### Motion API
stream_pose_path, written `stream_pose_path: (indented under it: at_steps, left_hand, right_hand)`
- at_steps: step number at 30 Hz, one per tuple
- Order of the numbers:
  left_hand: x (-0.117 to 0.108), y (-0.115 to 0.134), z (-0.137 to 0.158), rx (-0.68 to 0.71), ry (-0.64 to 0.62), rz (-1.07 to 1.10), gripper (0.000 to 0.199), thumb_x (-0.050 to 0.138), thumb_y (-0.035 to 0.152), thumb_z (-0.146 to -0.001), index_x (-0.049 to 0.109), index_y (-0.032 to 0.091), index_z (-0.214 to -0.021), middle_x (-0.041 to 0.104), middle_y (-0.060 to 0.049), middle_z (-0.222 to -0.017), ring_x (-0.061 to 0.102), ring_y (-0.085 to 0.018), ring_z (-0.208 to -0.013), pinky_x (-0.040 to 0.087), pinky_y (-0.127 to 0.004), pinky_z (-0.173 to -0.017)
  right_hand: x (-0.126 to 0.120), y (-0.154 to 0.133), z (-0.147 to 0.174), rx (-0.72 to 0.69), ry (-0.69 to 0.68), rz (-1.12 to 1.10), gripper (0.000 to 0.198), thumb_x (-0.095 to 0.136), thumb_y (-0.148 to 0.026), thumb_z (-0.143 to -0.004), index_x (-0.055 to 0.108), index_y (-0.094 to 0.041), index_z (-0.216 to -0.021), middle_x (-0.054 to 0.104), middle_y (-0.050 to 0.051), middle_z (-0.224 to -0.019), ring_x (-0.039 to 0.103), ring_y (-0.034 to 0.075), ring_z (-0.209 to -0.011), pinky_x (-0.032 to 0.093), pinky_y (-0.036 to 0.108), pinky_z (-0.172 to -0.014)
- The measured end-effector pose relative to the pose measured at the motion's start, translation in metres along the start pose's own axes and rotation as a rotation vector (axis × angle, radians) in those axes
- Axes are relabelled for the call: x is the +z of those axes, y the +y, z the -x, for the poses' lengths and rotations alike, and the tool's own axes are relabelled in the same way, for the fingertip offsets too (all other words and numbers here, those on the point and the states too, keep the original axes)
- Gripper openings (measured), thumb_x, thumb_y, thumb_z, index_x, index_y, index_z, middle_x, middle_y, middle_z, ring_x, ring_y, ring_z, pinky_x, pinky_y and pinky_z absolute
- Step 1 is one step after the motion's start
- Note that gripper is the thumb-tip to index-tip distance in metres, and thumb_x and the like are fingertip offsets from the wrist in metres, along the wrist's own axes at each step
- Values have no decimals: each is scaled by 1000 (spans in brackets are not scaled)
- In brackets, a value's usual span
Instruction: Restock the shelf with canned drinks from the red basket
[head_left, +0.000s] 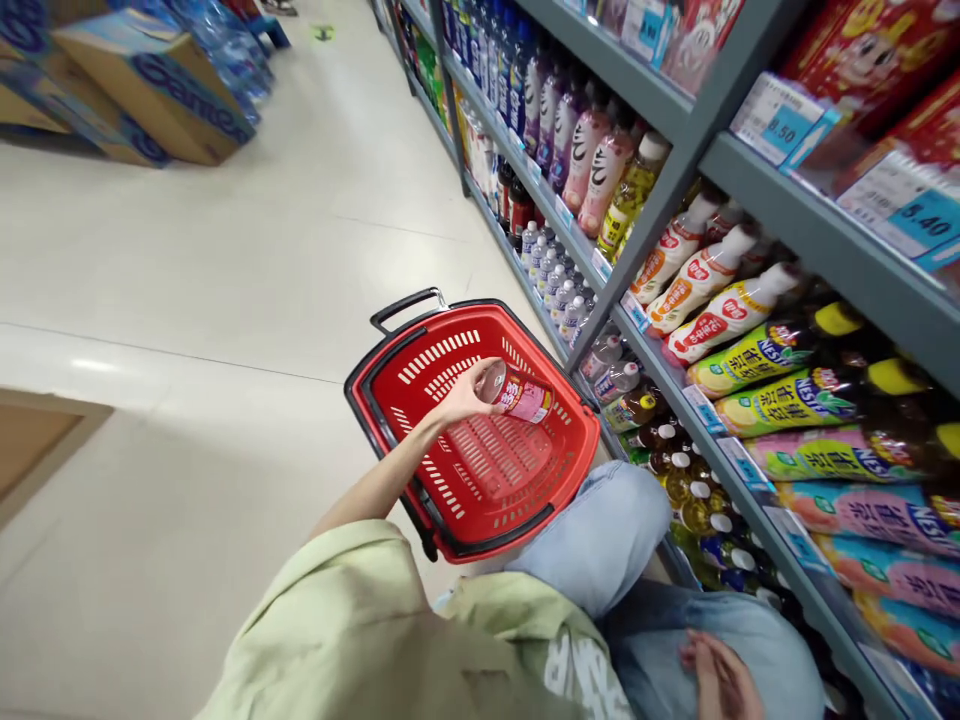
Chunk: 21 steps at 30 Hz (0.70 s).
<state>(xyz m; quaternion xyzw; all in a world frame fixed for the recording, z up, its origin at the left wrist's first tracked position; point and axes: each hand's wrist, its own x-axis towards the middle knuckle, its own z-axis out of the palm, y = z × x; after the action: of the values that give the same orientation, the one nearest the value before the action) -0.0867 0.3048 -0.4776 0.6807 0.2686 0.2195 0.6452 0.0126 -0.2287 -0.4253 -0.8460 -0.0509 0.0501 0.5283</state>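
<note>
My left hand (466, 396) is closed around a pink can (525, 396) with a silvery end and printed label. It holds the can tilted on its side over the inside of a red plastic shopping basket (412, 400). The basket stands on the floor in front of my knees, with slotted walls and a black rim; a black handle (409, 308) sticks out at its far side. Near my bent knee, at the bottom of the view, my right hand (718, 672) has its fingers curled together, with nothing visible in them.
Grey shelving (675, 200) lined with drink bottles runs along my right side, close to the basket and my knees. Price tags (780, 120) edge its boards. Cardboard cartons (157, 80) and packs of water bottles (225, 50) sit at the far left on the pale floor (225, 260).
</note>
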Motion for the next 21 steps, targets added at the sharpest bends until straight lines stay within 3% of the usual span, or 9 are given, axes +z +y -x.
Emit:
stream_pose_path:
  at_steps: [4, 6, 9, 12, 14, 16, 18, 20, 21]
  left_hand:
    - [1, 63, 20, 214, -109, 231, 112, 99, 41, -37, 59, 16, -138, 56, -20, -149, 48, -40, -144, 31, -51, -126]
    - [9, 97, 32, 254, -105, 285, 109, 99, 41, -36, 61, 18, -135, 57, -19, -147, 49, -41, -143, 33, -53, -124]
    - [27, 148, 57, 173, -55, 346, 101, 99, 38, -40, 63, 20, -132, 61, -16, -144, 53, -38, -138, 40, -52, -119]
    - [47, 197, 85, -18, -46, 399, 86, 96, 37, -51, 63, 20, -129, 68, -13, -131, 62, -33, -126, 45, -50, -112]
    - [59, 226, 99, -95, -76, 402, 78, 95, 37, -55, 63, 18, -125, 71, -12, -123, 66, -31, -118, 48, -49, -108]
    - [69, 249, 109, -101, -125, 376, 76, 95, 35, -56, 64, 17, -123, 71, -12, -123, 66, -29, -116, 49, -48, -106]
    - [75, 268, 116, -66, -167, 341, 75, 95, 35, -57, 64, 17, -123, 70, -13, -128, 64, -30, -119, 50, -49, -106]
    - [79, 282, 122, -26, -218, 306, 75, 93, 40, -61, 63, 18, -126, 67, -14, -134, 63, -32, -123, 51, -50, -106]
    - [80, 287, 124, -11, -250, 301, 76, 91, 45, -65, 62, 18, -129, 65, -14, -137, 61, -34, -125, 53, -50, -104]
  right_hand:
    - [31, -27, 6, -128, -93, -112, 32, 78, -43, -86, 71, -16, -101, 74, 13, -97, 73, 24, -76, 63, 34, -64]
    - [43, -46, 4, -263, -173, -119, 38, 77, -37, -87, 67, -18, -117, 69, 15, -118, 73, 27, -94, 65, 39, -74]
    - [66, -87, -8, -566, -290, -32, 84, 86, -34, -79, 44, -28, -152, 39, 18, -158, 56, 37, -135, 58, 60, -101]
    - [94, -142, -29, -799, -365, 47, 120, 95, -35, -68, 21, -32, -163, 19, 19, -169, 29, 43, -154, 44, 72, -113]
    - [111, -177, -45, -928, -376, -5, 129, 96, -34, -67, 12, -34, -164, 7, 18, -173, 26, 43, -156, 38, 74, -116]
    - [123, -205, -58, -1025, -393, -93, 124, 95, -31, -68, 14, -35, -162, 13, 17, -171, 29, 40, -156, 37, 71, -118]
    - [127, -223, -63, -1088, -407, -248, 111, 94, -29, -66, 27, -36, -155, 33, 14, -163, 40, 37, -150, 39, 67, -118]
    - [125, -231, -61, -1021, -374, -394, 102, 95, -29, -61, 37, -33, -145, 47, 12, -152, 50, 35, -141, 41, 64, -118]
    - [122, -233, -58, -913, -379, -468, 100, 95, -30, -58, 41, -32, -141, 51, 11, -147, 55, 34, -136, 42, 62, -118]
